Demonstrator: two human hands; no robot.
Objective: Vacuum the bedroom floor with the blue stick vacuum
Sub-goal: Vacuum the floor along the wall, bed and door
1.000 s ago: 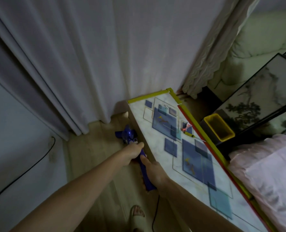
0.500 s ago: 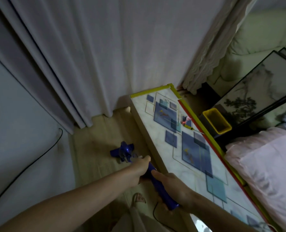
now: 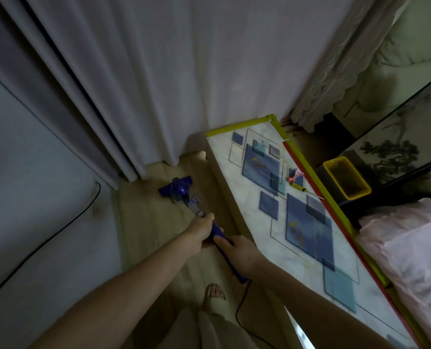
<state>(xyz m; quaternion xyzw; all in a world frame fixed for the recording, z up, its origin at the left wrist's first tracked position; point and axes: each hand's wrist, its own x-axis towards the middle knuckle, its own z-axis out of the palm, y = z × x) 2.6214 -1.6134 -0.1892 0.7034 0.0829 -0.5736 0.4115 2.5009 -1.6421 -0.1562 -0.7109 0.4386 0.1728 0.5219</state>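
Observation:
The blue stick vacuum (image 3: 184, 193) stands slanted on the light wooden floor (image 3: 144, 222), its head near the foot of the grey curtain (image 3: 159, 71). My left hand (image 3: 201, 229) grips the stick higher toward the head. My right hand (image 3: 239, 250) grips the blue handle closer to me. Part of the stick is hidden under both hands. The vacuum's black cord (image 3: 239, 311) trails down from the handle end.
A long table (image 3: 267, 222) with a blue-square patterned top and yellow-red edging runs along the right of the floor strip. A wall (image 3: 33, 197) with a black cable is on the left. My sandaled foot (image 3: 214, 297) is below. A yellow bin (image 3: 348, 180) and pink bedding (image 3: 411, 248) lie beyond the table.
The vacuum head was pulled back from the table corner toward me, then pushed forward again toward the curtain. Both hands kept their grip on the stick.

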